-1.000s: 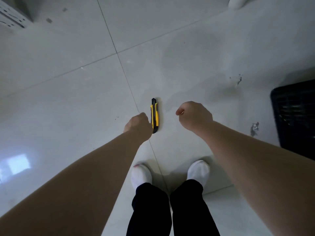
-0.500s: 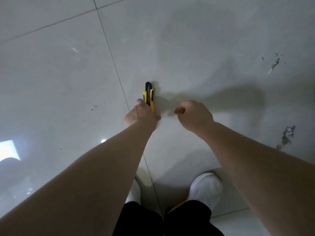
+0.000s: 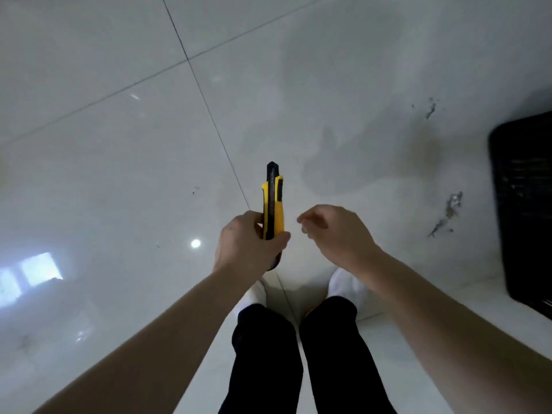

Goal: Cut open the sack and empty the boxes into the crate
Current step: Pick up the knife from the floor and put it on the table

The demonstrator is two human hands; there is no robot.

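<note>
Yellow and black, the knife (image 3: 273, 201) sticks up out of the left hand (image 3: 248, 243), and its dark tip points away from the person. I cannot tell if the blade is pushed out yet.

Things could go wrong from here. The hand grips only the low end of the knife, so it could slip and fall. The feet (image 3: 343, 286) in white are right below, on the shiny pale floor (image 3: 119, 144), and the knife could land on them. The right hand (image 3: 334, 231) is just beside the knife. If it reaches over while the blade is out, it could get cut.

The left hand is wrapped tight round the handle, with the thumb lying across the front. That arm is stretched forward and down. The right hand is empty, and its fingers hang loose and a little curled. It floats in the air and touches nothing.

The black crate (image 3: 525, 204) sits on the floor, far out at the right edge. The sack and the boxes are not in view.
</note>
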